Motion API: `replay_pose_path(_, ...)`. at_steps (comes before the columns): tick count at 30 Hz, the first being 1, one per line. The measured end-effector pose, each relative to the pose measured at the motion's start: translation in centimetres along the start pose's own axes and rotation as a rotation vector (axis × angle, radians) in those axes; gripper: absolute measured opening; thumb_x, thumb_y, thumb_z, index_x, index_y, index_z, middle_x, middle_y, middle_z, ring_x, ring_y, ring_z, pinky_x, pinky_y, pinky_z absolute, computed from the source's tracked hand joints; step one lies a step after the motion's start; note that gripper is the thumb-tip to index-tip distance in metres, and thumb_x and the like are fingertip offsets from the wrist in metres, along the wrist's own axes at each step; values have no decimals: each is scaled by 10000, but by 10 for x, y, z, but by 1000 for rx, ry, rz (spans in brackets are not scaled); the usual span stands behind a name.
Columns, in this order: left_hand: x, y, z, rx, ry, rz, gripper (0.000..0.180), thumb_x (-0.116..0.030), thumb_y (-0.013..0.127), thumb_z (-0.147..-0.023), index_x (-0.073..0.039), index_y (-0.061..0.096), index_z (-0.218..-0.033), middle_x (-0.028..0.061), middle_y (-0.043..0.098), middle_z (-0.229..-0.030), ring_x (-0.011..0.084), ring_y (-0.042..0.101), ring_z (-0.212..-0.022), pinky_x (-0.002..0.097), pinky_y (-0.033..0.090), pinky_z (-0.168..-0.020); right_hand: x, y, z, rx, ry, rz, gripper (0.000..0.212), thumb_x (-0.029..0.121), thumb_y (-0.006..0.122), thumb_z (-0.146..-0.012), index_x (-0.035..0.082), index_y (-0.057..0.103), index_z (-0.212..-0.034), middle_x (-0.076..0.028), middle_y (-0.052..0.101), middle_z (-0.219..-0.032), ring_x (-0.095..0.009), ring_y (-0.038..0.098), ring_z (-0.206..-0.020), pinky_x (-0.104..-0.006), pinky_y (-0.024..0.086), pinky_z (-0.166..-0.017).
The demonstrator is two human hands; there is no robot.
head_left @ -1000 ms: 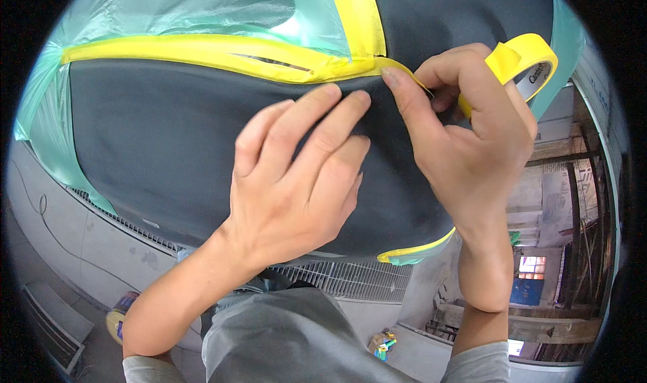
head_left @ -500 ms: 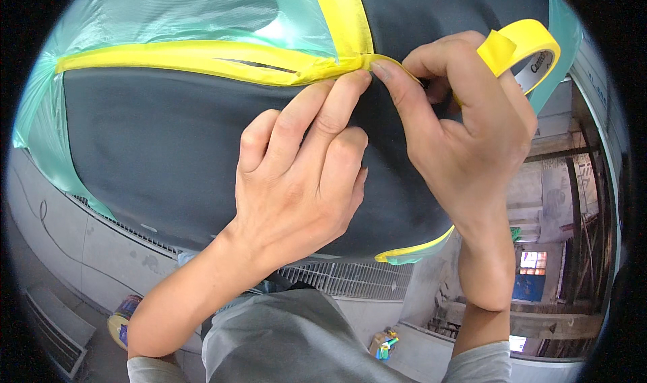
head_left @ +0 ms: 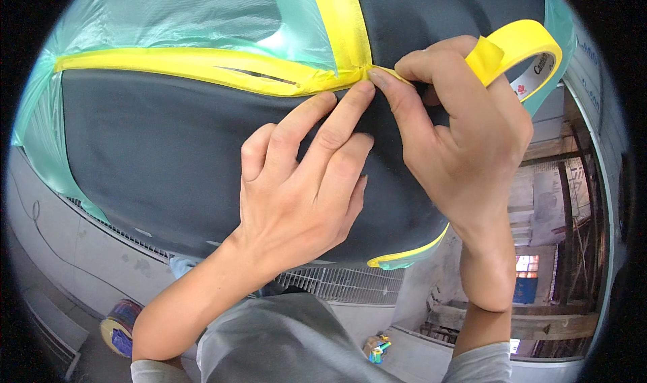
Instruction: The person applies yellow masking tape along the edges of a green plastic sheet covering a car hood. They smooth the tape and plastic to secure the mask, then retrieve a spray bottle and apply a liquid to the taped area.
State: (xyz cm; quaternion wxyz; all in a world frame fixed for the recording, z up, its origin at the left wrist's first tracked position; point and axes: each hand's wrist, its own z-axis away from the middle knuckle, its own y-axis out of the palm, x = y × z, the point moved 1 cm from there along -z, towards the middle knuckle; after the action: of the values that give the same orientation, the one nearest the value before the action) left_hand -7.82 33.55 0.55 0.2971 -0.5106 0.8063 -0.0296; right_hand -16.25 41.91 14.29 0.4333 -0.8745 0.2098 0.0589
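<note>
A dark, smooth, curved panel [head_left: 148, 147] lies before me, with translucent green masking film [head_left: 168, 19] over its far left part. One yellow tape strip [head_left: 175, 63] runs along the film's near edge, with a narrow slit-like gap in it. Another yellow strip [head_left: 342, 25] comes down from the far side and meets it at a corner. My left hand [head_left: 296, 187] rests on the panel, fingers stretched and spread, one fingertip at that corner. My right hand [head_left: 465, 133] pinches a short tape end there between thumb and forefinger. A roll of yellow masking tape [head_left: 532, 42] hangs at its fingers.
At the panel's near right edge is a small piece of green film with a yellow tape border [head_left: 411, 251]. A slatted grate [head_left: 357, 285] lies below. On the floor are a round container [head_left: 121, 326] and a small pile of colourful items [head_left: 377, 348].
Both hands stay at the tape corner. My left hand has shifted slightly down and right, its fingers a little more spread. The roll's loose tape flap has swung a little left.
</note>
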Motion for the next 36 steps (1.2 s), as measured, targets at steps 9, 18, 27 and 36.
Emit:
replay_pose_path(9,2,8,5,-40,14,-21,492,-112,840,-698,-77,545,-1091,160,580,-1563,319,545,-1353,435,333,-1067,0,6,-5,-69,-112,-4,157,-22,870,-790,35,753,-878,-68,711,-824,-203,675,-670,-288,522,-599)
replay_pose_path(18,-1,11,6,-60,-4,-31,482,-126,835,-704,-75,534,-1077,167,587,-1543,319,543,-1351,447,323,-1075,6,2,-11,-16,-108,-11,179,-17,870,-776,42,766,-908,-75,712,-840,-226,688,-696,-307,534,-613)
replay_pose_path(27,-4,-4,-1,-47,-5,32,358,-90,816,-734,-82,610,-1027,129,664,-1444,302,608,-1267,460,396,-1050,-7,-2,23,-75,76,113,381,24,898,-808,55,775,-1168,-76,720,-939,-177,658,-753,-292,540,-675)
replay_pose_path(36,41,-55,-69,-50,-88,242,146,-20,767,-951,-14,726,-1091,-26,649,-819,12,396,-606,221,306,-543,54,28,79,0,385,-74,562,50,834,-789,40,731,-1341,-114,586,-949,-273,604,-778,-384,500,-690)
